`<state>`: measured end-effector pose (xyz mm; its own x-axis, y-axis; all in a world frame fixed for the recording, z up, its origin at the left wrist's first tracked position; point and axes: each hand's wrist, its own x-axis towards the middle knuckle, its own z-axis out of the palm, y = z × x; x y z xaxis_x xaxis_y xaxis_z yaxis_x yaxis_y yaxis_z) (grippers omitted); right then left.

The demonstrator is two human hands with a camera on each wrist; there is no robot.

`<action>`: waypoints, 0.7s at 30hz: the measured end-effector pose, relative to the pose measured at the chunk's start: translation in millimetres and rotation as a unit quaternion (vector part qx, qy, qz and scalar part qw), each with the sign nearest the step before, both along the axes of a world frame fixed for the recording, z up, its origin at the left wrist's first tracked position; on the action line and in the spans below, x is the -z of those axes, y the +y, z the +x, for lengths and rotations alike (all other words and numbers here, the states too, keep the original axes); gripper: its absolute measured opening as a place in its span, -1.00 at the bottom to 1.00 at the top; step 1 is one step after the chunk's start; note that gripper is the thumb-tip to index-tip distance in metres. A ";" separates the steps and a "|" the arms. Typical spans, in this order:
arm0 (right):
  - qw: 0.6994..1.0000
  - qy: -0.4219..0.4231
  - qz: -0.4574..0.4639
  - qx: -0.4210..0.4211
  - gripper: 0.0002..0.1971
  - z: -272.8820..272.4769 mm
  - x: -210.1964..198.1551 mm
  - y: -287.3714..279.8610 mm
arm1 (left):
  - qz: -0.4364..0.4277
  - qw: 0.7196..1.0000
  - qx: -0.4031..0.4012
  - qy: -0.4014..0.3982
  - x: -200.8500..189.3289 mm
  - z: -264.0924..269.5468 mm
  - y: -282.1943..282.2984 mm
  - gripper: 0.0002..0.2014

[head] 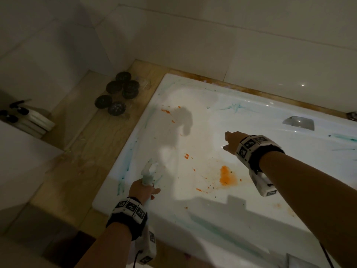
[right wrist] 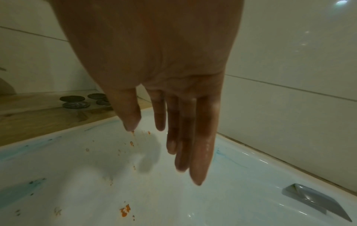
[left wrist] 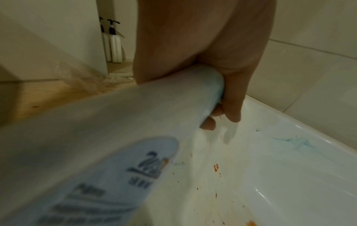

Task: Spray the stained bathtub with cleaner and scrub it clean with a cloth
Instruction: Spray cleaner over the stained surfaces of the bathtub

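Left hand [head: 142, 190] is gripping the spray bottle [head: 147, 176] at the bathtub [head: 289, 190] rim.
Right hand [head: 231, 142], fingers spread and holding nothing, is hovering; spraying is best aimed at the orange stain [head: 227, 176] toward 3 o'clock.

Six dark round discs [head: 119, 93] lie clustered on the wooden ledge [head: 81, 151] at the far left. Further left, white pump bottles [head: 29, 118] with black tops stand in a recess. Pale wall tiles [head: 212, 35] line the far side.
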<state>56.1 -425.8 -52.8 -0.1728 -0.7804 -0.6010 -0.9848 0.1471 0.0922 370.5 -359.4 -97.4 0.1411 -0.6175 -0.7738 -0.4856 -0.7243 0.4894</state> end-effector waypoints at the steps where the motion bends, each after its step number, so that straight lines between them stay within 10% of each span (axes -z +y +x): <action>1: 1.000 -0.001 -0.002 -0.005 -0.44 1.2 -0.8 1.0 | -0.006 1.000 0.007 -0.008 0.2 -0.6 2.4 -0.69; 21: 0.998 -0.031 0.015 -0.051 -0.45 25.7 2.6 38.0 | -0.028 0.997 -0.068 0.024 -10.3 -1.9 52.8 -0.82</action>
<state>81.8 -387.8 -55.4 -0.0548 -0.7731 -0.6319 -0.9985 0.0433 0.0336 368.5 -306.6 -87.2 0.1904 -0.6377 -0.7464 -0.3598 -0.7527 0.5513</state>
